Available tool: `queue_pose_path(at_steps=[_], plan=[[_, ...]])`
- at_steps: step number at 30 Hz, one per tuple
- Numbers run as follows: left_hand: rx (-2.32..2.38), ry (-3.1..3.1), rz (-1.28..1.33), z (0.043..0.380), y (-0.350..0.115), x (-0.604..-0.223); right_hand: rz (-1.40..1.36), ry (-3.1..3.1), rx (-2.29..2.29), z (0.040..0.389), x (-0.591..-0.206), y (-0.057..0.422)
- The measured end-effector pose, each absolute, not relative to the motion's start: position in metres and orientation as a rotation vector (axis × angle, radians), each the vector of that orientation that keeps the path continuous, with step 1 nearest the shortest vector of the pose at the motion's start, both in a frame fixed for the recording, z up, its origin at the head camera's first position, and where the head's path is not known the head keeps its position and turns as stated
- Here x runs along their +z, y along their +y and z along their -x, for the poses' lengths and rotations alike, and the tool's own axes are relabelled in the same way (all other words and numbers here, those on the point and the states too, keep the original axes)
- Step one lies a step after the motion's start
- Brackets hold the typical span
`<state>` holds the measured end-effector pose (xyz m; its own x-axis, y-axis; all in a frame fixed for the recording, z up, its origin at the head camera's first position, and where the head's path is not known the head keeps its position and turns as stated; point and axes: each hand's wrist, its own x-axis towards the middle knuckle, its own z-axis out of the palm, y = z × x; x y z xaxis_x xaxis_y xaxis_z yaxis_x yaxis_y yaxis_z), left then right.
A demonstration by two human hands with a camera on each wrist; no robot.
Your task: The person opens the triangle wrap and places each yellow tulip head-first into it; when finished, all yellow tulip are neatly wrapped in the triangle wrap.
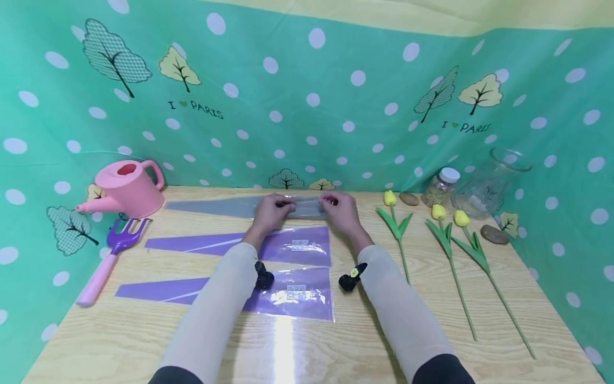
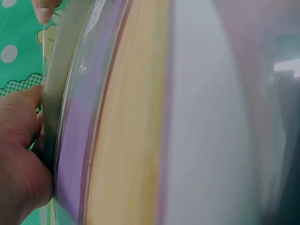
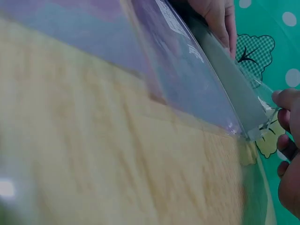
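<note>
Along the back of the wood-grain table [image 1: 331, 346], near the green polka-dot cloth [image 1: 316, 96], both hands are on one grey tapered plastic sleeve [image 1: 230, 207]. Left hand [image 1: 269, 214]: fingers curled, gripping the sleeve toward its wide part. Right hand [image 1: 343, 214]: thumb and fingertip together, pinching the clear edge at the sleeve's right end; the right wrist view shows this pinch close up. Hands well apart, with grey film between them. Narrow end of the sleeve runs out to the left of the grip.

Nearer the person than the grip: a first purple sleeve [image 1: 290, 250] and, closer still, a second purple sleeve [image 1: 299, 301]. Both lie flat, narrow ends to the left, a pale printed patch on each wide part.

Left of the grip: pink watering can [image 1: 129, 189], spout pointing left; nearer the person, a hand fork [image 1: 114, 253], purple head, pink handle.

Right of the grip: three yellow tulips [image 1: 399, 234], blooms toward the back, stems toward the person. Farther right, a white-lidded jar [image 1: 438, 189] stands between a brown stone [image 1: 409, 199] and a clear vase [image 1: 489, 184]. Second stone [image 1: 494, 234] lies just in front of the vase.
</note>
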<state>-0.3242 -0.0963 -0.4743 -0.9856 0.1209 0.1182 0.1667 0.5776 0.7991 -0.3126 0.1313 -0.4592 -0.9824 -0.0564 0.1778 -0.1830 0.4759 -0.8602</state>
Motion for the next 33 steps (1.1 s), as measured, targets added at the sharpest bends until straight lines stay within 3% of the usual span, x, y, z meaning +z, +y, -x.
queue_pose_path(at_steps=[7, 14, 24, 33], plan=[[-1.393, -2.730, 0.218, 0.324, -0.094, -0.476, -0.110, -2.576, 1.601, 0.298, -0.443, 0.146], [-1.465, -2.723, 0.178, 0.324, -0.099, -0.469, 0.007, -2.498, 1.647, 0.269, -0.421, 0.204], [-1.442, -2.698, 0.173, 0.324, -0.100, -0.469, 0.265, -2.579, 1.727, 0.212, -0.429, 0.275], [-1.554, -2.570, 0.171, 0.328, -0.103, -0.476, 0.351, -2.628, 1.735, 0.175, -0.442, 0.301]])
